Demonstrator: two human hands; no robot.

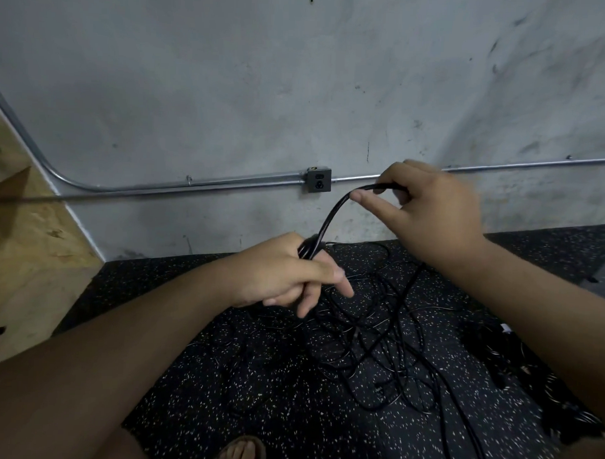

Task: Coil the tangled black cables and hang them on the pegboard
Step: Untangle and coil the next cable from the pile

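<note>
Your left hand (282, 273), frame centre, has its fingers curled round the thick black rubber cable (329, 220). Your right hand (428, 206) pinches it higher, upper right.

Risk: pulling drags the tangled heap of thin black cables (376, 338) across the speckled black rubber floor (254, 382), lower right, and tightens the knots.

Count: two hands, one held cable, one heap. Can't count the strands. No pegboard in view.

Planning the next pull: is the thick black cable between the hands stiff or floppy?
Probably springy, not limp: the thick black cable arches smoothly from left hand to right hand. Likely to snag: it trails into tangled black cables on the floor.
</note>
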